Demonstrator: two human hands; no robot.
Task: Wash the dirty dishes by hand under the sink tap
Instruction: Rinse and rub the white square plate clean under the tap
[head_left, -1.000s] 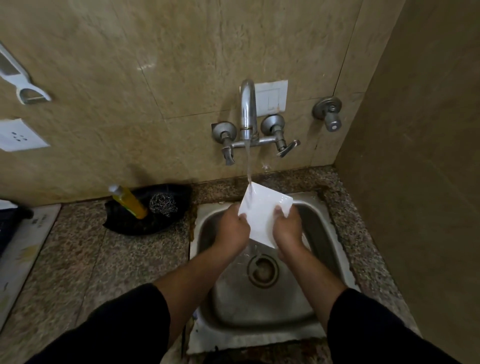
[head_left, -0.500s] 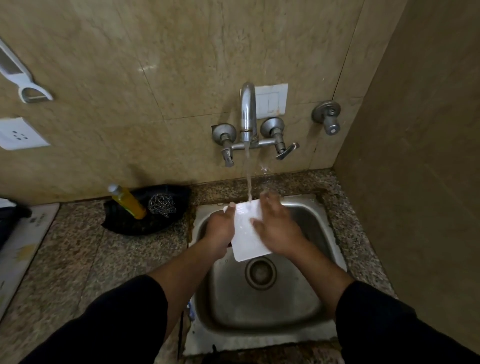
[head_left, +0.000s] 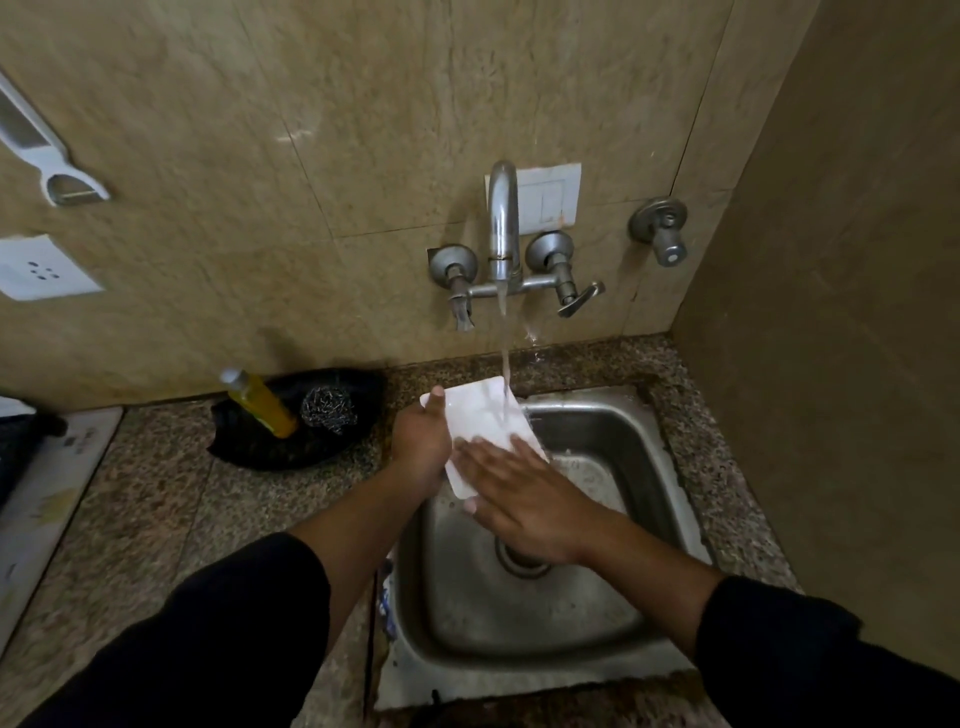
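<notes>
Now the left hand grips the white plate under the tap while the flat right hand presses on it.

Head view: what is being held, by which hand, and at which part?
The left hand grips the white square plate by its left edge; the right hand lies flat on its face, gripping nothing.

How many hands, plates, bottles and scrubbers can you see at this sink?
hands: 2, left hand and right hand
plate: 1
bottle: 1
scrubber: 1
Total: 5
</notes>
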